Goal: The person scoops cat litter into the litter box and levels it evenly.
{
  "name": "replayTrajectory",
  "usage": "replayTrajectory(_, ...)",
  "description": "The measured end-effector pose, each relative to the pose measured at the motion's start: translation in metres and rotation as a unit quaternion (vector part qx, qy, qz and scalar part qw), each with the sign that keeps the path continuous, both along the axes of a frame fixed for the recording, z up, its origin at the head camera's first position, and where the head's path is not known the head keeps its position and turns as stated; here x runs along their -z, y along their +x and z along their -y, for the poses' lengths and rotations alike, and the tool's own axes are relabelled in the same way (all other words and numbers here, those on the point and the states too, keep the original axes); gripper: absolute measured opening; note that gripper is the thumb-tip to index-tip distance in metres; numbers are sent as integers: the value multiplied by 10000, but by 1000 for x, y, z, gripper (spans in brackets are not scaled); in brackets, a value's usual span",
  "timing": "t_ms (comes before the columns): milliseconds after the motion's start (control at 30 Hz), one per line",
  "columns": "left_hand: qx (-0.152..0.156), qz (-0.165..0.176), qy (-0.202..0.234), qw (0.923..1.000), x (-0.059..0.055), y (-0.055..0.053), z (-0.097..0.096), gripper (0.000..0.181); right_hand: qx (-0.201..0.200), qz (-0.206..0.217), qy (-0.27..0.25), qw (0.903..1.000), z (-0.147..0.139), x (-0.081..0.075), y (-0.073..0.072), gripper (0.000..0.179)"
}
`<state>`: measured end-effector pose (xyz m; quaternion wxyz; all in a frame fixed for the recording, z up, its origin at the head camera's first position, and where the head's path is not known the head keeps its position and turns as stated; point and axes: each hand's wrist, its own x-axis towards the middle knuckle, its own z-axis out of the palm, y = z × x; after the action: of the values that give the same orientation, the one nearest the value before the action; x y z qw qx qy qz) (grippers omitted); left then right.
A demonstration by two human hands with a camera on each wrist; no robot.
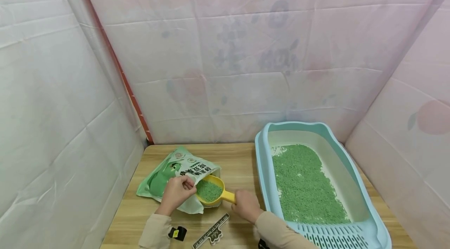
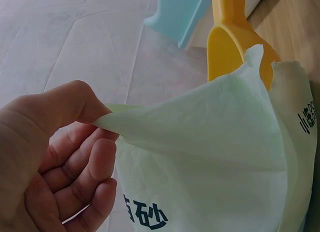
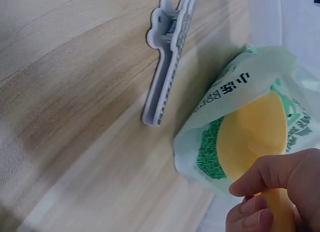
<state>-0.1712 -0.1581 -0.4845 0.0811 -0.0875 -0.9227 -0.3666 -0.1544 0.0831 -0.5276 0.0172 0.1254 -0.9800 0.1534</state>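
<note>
A green and white bag of cat litter [image 1: 165,178] lies on the wooden table, its mouth facing right. My left hand [image 1: 178,193] pinches the edge of the bag's mouth between thumb and forefinger, as the left wrist view shows [image 2: 65,147]. In my right hand [image 1: 246,204] is the handle of a yellow scoop [image 1: 225,194]. Green litter pellets [image 1: 209,191] fill the scoop's bowl, which sits at the bag's opening, partly inside it. More pellets [image 3: 210,152] show inside the bag in the right wrist view.
To the right stands a light blue litter box [image 1: 261,163] with a layer of green pellets [image 1: 306,182] and a slotted front ledge [image 1: 330,233]. A grey bag clip [image 3: 167,67] lies on the table near the bag. Pale cloth walls [image 1: 211,65] enclose the table.
</note>
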Motion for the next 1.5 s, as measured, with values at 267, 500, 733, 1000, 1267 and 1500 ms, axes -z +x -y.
replayTrajectory(267, -17, 55, 3, 10000, 1, 0, 1, 13, -60, -237, 129, 9996, -9, -13, 5, 25)
replayTrajectory(500, -13, -27, 1, 10000, 3, 0, 2, 13, -137, -393, 57, 9991, -18, -22, 10, 27)
replayTrajectory(733, -2, -33, 73, 10000, 2, 0, 1, 14, -106, -383, 111, 9992, -27, -32, 15, 29)
replayTrajectory(1000, -3, -8, 133, 9999, 3, -2, 2, 13, -134, -9, 24, 9999, -40, -41, 20, 26)
replayTrajectory(1267, 21, 50, 139, 9999, 4, -3, 2, 12, -4, -141, 140, 9998, -56, -41, 21, 27)
replayTrajectory(1500, 17, 12, 94, 10000, 5, -4, 2, 13, -13, -234, 272, 9994, -65, -43, 21, 29)
